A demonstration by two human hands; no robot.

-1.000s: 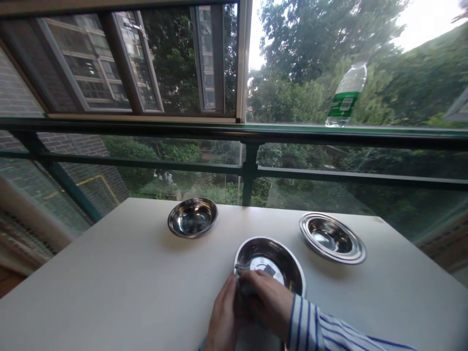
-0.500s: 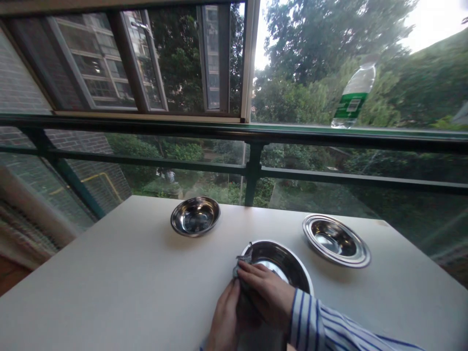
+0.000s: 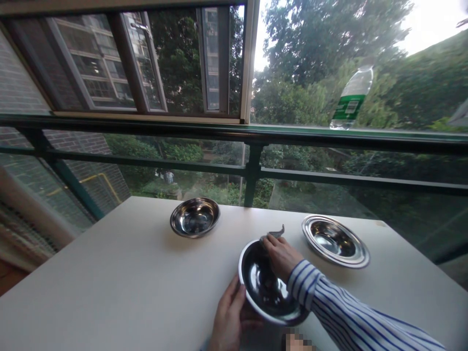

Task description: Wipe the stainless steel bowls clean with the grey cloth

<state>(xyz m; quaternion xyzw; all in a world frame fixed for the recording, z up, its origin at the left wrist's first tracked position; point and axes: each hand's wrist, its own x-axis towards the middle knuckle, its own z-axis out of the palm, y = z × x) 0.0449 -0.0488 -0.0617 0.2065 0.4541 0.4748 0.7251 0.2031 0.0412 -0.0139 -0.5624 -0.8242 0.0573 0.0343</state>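
A shiny metal bowl [image 3: 256,287] is tilted over the near middle of the table. My left hand [image 3: 230,312] grips its left rim, thumb by the edge and fingers beneath. At the far rim, my right hand [image 3: 280,251] presses a grey cloth [image 3: 275,234] against the metal, its fingers closed on it. One end of the cloth sticks up past the fingertips. The striped right sleeve covers part of the bowl's right side.
On the white table [image 3: 127,282], one metal bowl [image 3: 195,218] stands far left. Wide-rimmed metal bowls [image 3: 360,258], seemingly stacked, stand at the right. A green railing [image 3: 183,127] runs behind the table, and a plastic bottle [image 3: 349,105] with a green label stands behind it.
My right hand has moved the cloth rightward and away along the rim to the bowl's far side. My left hand stays at the left rim, and more of the bowl's inside shows.
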